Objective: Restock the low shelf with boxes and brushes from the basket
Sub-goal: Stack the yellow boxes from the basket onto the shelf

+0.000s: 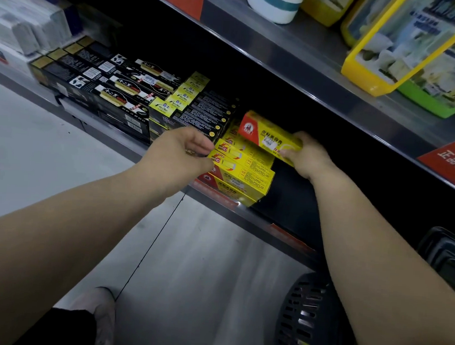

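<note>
The fingers of your right hand gripped a yellow box by its end, tilted over the yellow stack at the low shelf's front edge, seemingly to top it; your left hand curled beside the stack, its grip unclear

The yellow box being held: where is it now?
Head view, centre-right: the right hand holds the yellow box above the yellow stack on the low shelf.

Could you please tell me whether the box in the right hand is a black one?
No, the right hand grips a yellow box with a red end, above the yellow stack.
</note>
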Demonstrator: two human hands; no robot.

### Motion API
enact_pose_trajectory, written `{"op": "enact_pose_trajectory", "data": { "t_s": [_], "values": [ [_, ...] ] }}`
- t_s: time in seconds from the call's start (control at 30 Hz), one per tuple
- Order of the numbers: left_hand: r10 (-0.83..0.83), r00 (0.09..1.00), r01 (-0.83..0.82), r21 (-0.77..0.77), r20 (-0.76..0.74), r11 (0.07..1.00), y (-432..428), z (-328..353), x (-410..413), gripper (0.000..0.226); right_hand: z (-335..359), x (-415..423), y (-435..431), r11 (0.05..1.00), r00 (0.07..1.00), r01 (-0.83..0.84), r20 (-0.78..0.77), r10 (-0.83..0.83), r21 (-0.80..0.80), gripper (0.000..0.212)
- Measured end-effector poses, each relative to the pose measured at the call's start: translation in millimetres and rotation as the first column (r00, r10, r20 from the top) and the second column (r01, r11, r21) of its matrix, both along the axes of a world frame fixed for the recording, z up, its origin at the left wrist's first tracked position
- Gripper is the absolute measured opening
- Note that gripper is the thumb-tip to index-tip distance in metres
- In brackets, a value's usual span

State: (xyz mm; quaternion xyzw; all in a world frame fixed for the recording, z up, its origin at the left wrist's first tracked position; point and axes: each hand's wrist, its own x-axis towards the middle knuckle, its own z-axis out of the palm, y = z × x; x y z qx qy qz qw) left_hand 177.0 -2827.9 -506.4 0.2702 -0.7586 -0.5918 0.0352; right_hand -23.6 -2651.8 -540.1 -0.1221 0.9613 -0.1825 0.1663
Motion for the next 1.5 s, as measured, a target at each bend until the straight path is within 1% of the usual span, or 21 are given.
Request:
{"op": "enact_pose_trajectory", "data": {
  "t_s": [0.03,0.1,0.2,0.23,0.3,0.37,0.4,0.43,0.5,0.67,0.73,0.8,0.87,0.97,1.07,1.13,1.23,1.3,1.37,1.43,1.5],
  "values": [
    [-0.008,1.0,0.008,0.001,0.007,1.0,0.4,-0.5,0.1,0.02,-5.1,2.6,-3.9,0.999,1.0,-0.028,0.012,0.028,0.041,0.052],
    [-0.023,1.0,0.022,0.014,0.017,1.0,0.8,-0.8,0.5,0.019,-18.2,8.5,-10.2,0.995,0.994,-0.072,0.09,0.066,0.066,0.051],
    [-0.033,0.999,0.033,0.017,0.022,0.999,0.9,-0.3,1.2,0.017,-31.3,14.8,-14.9,0.987,0.971,-0.134,0.212,0.111,0.094,0.057],
    [-0.034,0.999,0.034,0.016,0.023,0.999,0.8,-0.2,1.1,0.017,-32.3,14.8,-15.3,0.981,0.963,-0.158,0.239,0.128,0.112,0.063],
    [-0.032,0.999,0.032,0.02,0.019,0.999,0.3,0.0,1.1,0.016,-30.8,14.0,-15.3,0.964,0.943,-0.206,0.297,0.15,0.168,0.086],
    [-0.029,0.999,0.029,0.027,0.014,0.999,0.7,0.7,1.4,0.016,-26.7,15.7,-15.1,0.919,0.924,-0.27,0.345,0.164,0.288,0.113],
    [-0.027,1.0,0.027,0.031,0.014,0.999,1.2,1.3,1.6,0.016,-25.3,17.3,-15.1,0.884,0.918,-0.308,0.353,0.179,0.353,0.123],
    [-0.027,1.0,0.026,0.036,0.014,0.999,2.0,2.4,1.6,0.016,-24.9,19.5,-15.5,0.856,0.913,-0.338,0.356,0.198,0.392,0.129],
    [-0.031,0.999,0.03,0.047,0.017,0.998,4.5,5.9,1.8,0.016,-25.0,23.3,-17.2,0.848,0.913,-0.354,0.342,0.223,0.395,0.133],
    [-0.057,0.998,0.058,0.073,-0.015,0.996,17.6,24.3,3.3,0.018,-16.2,29.3,-18.3,0.892,0.926,-0.31,0.318,0.205,0.329,0.128],
    [-0.072,0.996,0.076,0.079,-0.043,0.994,28.2,33.3,3.0,0.018,-0.2,32.9,-17.9,0.901,0.925,-0.299,0.327,0.193,0.314,0.124],
    [-0.09,0.994,0.095,0.079,-0.065,0.992,44.1,41.7,1.5,0.016,27.1,40.3,-14.2,0.905,0.932,-0.3,0.297,0.21,0.301,0.118],
    [-0.144,0.987,0.148,0.05,-0.065,0.988,64.8,48.8,-0.2,0.013,60.6,52.5,-1.7,0.934,0.941,-0.296,0.227,0.25,0.199,0.097],
    [-0.287,0.954,0.287,-0.017,-0.087,0.958,103.2,57.1,-0.6,0.013,108.7,80.5,44.3,0.976,0.964,-0.213,0.15,0.219,-0.052,0.058],
    [-0.463,0.875,0.456,-0.082,-0.143,0.886,144.7,68.6,4.6,0.019,142.0,108.4,114.9,0.973,0.983,-0.109,0.124,0.137,-0.204,0.038],
    [-0.579,0.802,0.562,-0.139,-0.148,0.815,171.7,76.7,9.9,0.021,150.3,124.3,167.6,0.965,0.992,-0.018,0.113,0.049,-0.262,0.027],
    [-0.704,0.693,0.671,-0.22,-0.154,0.708,211.4,86.5,19.7,0.021,140.8,145.0,246.6,0.966,0.985,0.126,0.14,-0.097,-0.224,0.016],
    [-0.761,0.623,0.721,-0.247,-0.18,0.648,238.2,91.1,25.8,0.019,123.6,158.7,295.7,0.968,0.964,0.203,0.203,-0.171,-0.148,0.013],
    [-0.805,0.562,0.763,-0.258,-0.187,0.593,263.8,92.1,29.1,0.016,101.9,173.4,338.0,0.97,0.941,0.241,0.25,-0.226,-0.03,0.015],
    [-0.819,0.548,0.788,-0.224,-0.169,0.573,283.0,87.3,29.2,0.012,76.4,185.9,369.4,0.969,0.937,0.231,0.249,-0.245,0.086,0.02],
    [-0.815,0.565,0.794,-0.182,-0.129,0.58,294.1,79.8,25.8,0.012,51.8,193.8,384.3,0.966,0.92,0.196,0.309,-0.24,0.167,0.035]
  ]
}}
